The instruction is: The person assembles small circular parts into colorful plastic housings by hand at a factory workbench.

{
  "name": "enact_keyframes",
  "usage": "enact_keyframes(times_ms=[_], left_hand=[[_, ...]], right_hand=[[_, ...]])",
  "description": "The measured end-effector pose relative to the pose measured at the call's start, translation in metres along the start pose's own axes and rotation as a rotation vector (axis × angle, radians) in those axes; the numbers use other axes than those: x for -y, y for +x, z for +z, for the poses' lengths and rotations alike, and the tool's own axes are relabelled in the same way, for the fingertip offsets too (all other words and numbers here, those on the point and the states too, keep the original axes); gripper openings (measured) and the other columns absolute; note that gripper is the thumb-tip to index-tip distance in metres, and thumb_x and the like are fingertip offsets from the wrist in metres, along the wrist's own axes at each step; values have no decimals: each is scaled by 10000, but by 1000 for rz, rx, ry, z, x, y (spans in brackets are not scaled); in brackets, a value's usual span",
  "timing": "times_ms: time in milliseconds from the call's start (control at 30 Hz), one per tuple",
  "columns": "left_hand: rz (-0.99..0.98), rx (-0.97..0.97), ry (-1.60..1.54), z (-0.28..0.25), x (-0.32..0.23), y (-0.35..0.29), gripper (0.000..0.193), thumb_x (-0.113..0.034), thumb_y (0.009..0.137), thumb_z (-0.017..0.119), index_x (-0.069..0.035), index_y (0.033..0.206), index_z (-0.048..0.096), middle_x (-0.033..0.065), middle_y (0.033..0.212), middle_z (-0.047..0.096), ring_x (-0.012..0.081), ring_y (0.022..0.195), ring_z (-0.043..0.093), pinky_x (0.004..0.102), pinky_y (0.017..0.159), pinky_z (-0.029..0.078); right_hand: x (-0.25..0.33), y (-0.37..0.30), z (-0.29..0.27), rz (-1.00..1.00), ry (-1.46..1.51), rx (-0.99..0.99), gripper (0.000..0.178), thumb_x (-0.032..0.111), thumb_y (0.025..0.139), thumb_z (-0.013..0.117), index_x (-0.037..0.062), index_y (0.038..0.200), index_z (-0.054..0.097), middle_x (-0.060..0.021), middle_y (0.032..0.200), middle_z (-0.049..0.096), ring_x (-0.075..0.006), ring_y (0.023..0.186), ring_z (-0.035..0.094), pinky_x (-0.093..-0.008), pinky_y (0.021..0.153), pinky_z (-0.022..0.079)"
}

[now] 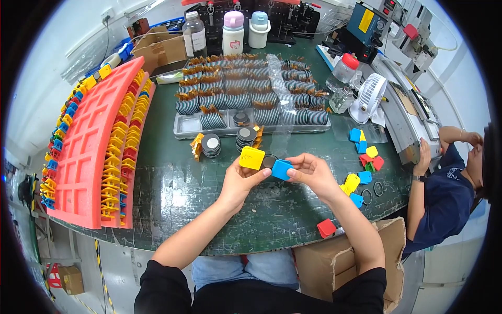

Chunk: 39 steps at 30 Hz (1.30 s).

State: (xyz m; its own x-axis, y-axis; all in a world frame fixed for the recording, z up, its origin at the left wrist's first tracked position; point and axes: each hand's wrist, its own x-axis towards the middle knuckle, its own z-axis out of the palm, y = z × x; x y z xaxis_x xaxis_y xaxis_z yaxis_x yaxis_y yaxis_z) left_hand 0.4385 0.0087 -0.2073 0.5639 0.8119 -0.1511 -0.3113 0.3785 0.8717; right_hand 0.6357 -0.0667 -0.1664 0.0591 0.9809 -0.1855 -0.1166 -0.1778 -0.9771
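My left hand (236,184) is closed on a yellow plastic clip (251,157) with a flat, square, round-cornered tab. My right hand (315,177) pinches a similar blue plastic clip (282,170). Between the two clips a dark round disc (270,160) shows, partly covered by fingers; which hand bears it I cannot tell. Just beyond my hands stand two short stacks of grey discs, one stack (211,144) on the left and another stack (246,138) nearer my left hand, both with orange film strips beside them.
Behind lies a clear tray (183,129) with rows of discs. Pink foam racks (78,172) full of coloured clips stand left. Loose clips (351,183) and black rings (378,188) lie right, near a white fan (369,97). A co-worker (442,199) sits at right; a cardboard box (324,261) stands below.
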Motion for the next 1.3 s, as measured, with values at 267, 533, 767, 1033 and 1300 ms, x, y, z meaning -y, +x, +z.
enact_keyframes(times_ms=[267,533,767,1033,1300], left_hand=[[214,20,214,2,-44,-32,285,-156,901,638,-17,1134,549,-21,914,580,49,827,528,220,728,443],[167,-90,701,-76,-248,-109,309,-72,802,717,-19,1069,571,21,824,660,69,785,607,240,721,490],[709,-540,2120,-228,-409,-1,163,-85,789,604,-77,947,646,127,893,673,300,835,640,406,719,483],[441,-516,2394,-321,-405,79,147,-117,810,556,-117,939,626,52,881,650,265,916,605,404,771,469],[296,-474,2275,-321,-422,86,229,-57,718,662,-80,939,605,84,999,606,297,939,599,391,765,497]], right_hand=[[2,-6,9,-81,34,132,561,154,909,583,59,1397,324,-163,1283,497,-236,1079,579,-363,896,503],[-1,-5,8,101,111,122,517,114,911,568,59,1373,341,-138,1161,544,-235,947,637,-363,842,526],[-6,5,-4,156,146,26,444,73,918,543,46,1335,394,-128,1075,590,-223,900,645,-344,827,537],[-20,18,-20,267,193,2,363,72,936,518,-3,1279,425,-145,1022,605,-262,842,661,-379,754,570],[-17,24,-33,352,265,50,329,93,956,498,-24,1259,442,-175,1021,607,-284,869,658,-396,778,567]])
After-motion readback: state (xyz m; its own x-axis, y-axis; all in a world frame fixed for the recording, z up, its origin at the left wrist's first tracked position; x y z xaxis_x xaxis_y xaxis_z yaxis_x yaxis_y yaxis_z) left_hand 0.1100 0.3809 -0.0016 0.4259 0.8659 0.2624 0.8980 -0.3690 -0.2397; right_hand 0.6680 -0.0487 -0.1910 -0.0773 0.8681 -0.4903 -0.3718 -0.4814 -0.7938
